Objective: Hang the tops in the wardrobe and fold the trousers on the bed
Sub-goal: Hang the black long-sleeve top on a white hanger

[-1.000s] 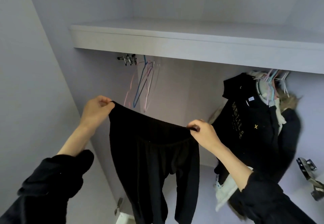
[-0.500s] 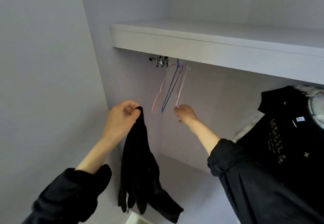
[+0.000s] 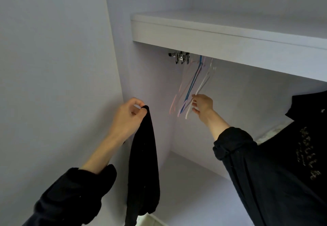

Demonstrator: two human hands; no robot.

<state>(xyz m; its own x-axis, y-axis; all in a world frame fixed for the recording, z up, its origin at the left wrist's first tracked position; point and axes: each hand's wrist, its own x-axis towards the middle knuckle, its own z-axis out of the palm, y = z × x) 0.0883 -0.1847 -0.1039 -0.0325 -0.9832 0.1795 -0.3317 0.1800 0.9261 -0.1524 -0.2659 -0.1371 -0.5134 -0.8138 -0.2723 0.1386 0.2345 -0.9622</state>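
A black garment (image 3: 143, 158) hangs limp from my left hand (image 3: 130, 113), which pinches its top edge in front of the wardrobe's left wall. My right hand (image 3: 201, 105) reaches into the wardrobe, its fingers curled round the lower part of a white hanger (image 3: 200, 88). Pink and blue empty hangers (image 3: 192, 82) dangle beside it from the rail under the shelf (image 3: 230, 38). They are blurred by motion.
A black top with pale lettering (image 3: 306, 148) hangs at the right side of the wardrobe. Metal clips (image 3: 180, 57) sit at the rail's left end. The wardrobe's left side wall (image 3: 141, 77) stands close behind my left hand.
My right hand let go of the black garment, which now hangs from my left hand alone. The right hand reached up to the empty hangers and took hold of the white one.
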